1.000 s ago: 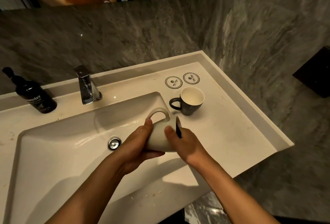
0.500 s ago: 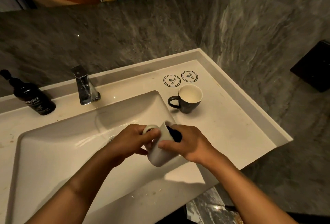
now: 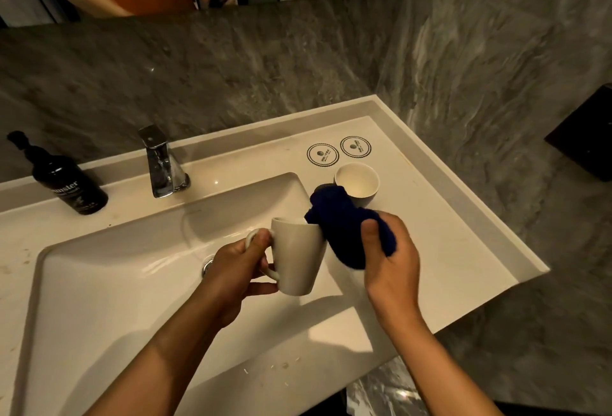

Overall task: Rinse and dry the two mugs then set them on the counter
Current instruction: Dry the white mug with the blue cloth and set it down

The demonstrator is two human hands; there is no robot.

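Note:
A white mug [image 3: 296,255] hangs upright over the right part of the sink basin [image 3: 109,283], held by its handle in my left hand [image 3: 240,270]. My right hand [image 3: 390,261] grips a dark blue cloth [image 3: 347,227], whose top end touches the mug's rim on the right. Behind the cloth, a dark mug with a white inside [image 3: 357,183] stands on the white counter [image 3: 440,243]; its handle is hidden by the cloth.
A chrome faucet [image 3: 162,164] stands behind the basin, a black pump bottle [image 3: 66,180] at the far left. Two round coasters [image 3: 337,150] lie at the back of the counter. Grey marble walls close in behind and to the right. The drain [image 3: 207,266] peeks out beside my left wrist.
The white mug has turned from lying sideways between both hands to upright, held by its handle. The blue cloth has come out of the mug and now sits at its rim.

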